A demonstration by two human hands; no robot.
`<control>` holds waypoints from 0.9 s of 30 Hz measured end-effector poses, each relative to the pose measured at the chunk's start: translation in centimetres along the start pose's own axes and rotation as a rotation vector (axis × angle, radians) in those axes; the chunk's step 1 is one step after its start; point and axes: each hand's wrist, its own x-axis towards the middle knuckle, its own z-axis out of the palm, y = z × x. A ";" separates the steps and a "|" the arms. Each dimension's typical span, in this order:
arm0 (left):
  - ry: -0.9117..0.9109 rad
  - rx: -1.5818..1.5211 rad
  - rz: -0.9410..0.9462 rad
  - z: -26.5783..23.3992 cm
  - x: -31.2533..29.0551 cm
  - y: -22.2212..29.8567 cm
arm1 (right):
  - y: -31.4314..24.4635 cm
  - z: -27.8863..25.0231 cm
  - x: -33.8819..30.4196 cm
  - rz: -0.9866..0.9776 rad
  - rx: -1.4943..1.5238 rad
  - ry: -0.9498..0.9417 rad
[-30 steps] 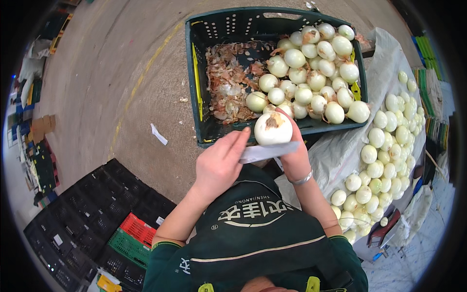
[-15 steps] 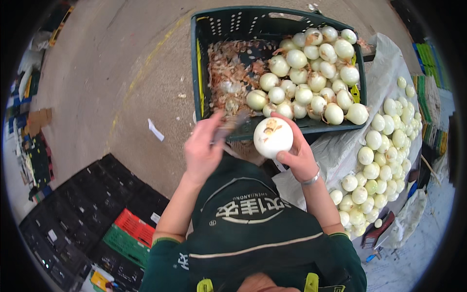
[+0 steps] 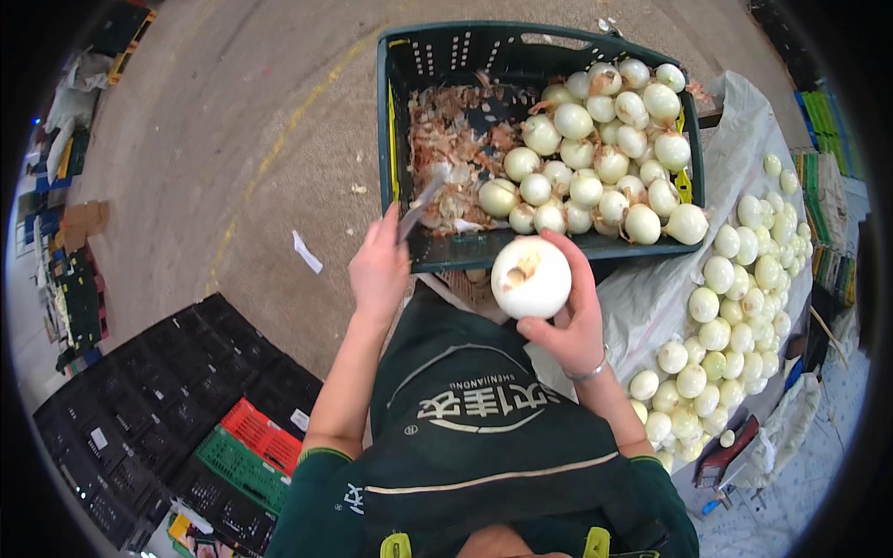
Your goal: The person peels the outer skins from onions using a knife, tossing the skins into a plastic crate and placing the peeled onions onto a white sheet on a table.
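My right hand [image 3: 575,321] is closed around a large white onion [image 3: 539,296], skin off, with a brown patch and a small hollow facing up. In my left hand [image 3: 379,263] is a knife [image 3: 419,210], its blade pointing up and to the right over the near edge of the crate. Just beyond both hands stands a dark green plastic crate [image 3: 549,246]. Brown onion skins [image 3: 456,139] fill its left part, and a heap of pale onions [image 3: 595,139] lies in its right part.
To the right, many peeled onions [image 3: 735,307] lie on a white plastic sheet [image 3: 651,279]. Black crates [image 3: 167,372] stand at the lower left, with a red crate [image 3: 262,430] and a green crate [image 3: 244,463] beside them. A white scrap [image 3: 305,252] lies on the floor.
My left hand has swung the knife left, away from the onion. The onion's top now shows a small hollow. My right hand has shifted slightly nearer to me with the onion.
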 end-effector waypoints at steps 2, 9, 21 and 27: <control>0.054 -0.154 0.040 0.3 0.9 -0.4 | 0.8 -0.8 0.8 -0.076 -0.147 -0.018; 0.029 -0.209 0.362 -3.7 0.2 8.7 | 0.7 -0.3 1.3 -0.146 -0.118 0.066; 0.152 -0.403 0.079 -2.7 0.3 4.9 | 1.6 0.0 -1.4 -0.137 -0.023 0.094; -0.295 -0.645 0.480 -4.3 0.0 11.9 | 2.8 -3.1 -5.0 -0.109 -0.056 0.050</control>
